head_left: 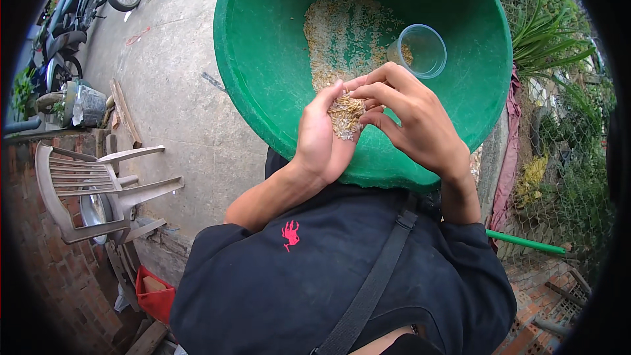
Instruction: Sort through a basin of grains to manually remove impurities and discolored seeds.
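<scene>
My left hand [321, 139] is cupped palm up, with a small heap of mixed grain [346, 117], pale kernels and golden husked ones, lying in it. From the right, my right hand [419, 115] reaches over this heap. Its fingers are bent and its thumb and forefinger are apart, their tips close to the grain. Both hands are over the near part of a big green basin [253, 59]. Inside the basin, more grain [345, 33] is spread in a streaky layer. A clear plastic cup [430, 56] lies tilted there, with some golden grain in it.
A plastic armchair [82, 181] lies tipped on the left beside a brick wall [62, 256]. Farther off are a bucket [89, 105] and a motorbike [66, 33]. Wire fencing [559, 125] and plants line the right; a green pole [526, 242] sticks out at my right side.
</scene>
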{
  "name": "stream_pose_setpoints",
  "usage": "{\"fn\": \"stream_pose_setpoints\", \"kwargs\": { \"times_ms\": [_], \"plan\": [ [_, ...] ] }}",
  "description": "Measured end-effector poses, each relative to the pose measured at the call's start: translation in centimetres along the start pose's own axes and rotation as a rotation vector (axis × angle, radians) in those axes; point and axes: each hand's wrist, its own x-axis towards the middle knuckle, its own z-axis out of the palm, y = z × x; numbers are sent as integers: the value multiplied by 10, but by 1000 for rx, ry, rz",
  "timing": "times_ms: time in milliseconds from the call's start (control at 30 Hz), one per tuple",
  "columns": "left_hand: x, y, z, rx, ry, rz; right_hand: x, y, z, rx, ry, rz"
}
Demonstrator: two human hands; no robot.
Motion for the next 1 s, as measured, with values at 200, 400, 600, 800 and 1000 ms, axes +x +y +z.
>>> {"fn": "stream_pose_setpoints", "kwargs": {
  "times_ms": [200, 400, 600, 800, 1000],
  "plan": [
    [-1, -1, 6, 32, 77, -12, 3, 10, 0, -75, -54, -106],
    [4, -5, -14, -88, -61, -47, 0, 9, 2, -185, -106, -73],
    [2, -5, -5, 25, 5, -45, -9, 15, 1, 0, 66, -76],
    [-3, 3, 8, 52, 34, 19, -6, 34, -47, -73, 355, 174],
    [0, -4, 6, 64, 4, -11, -6, 88, -56, -217, 310, 248]
  ]
}}
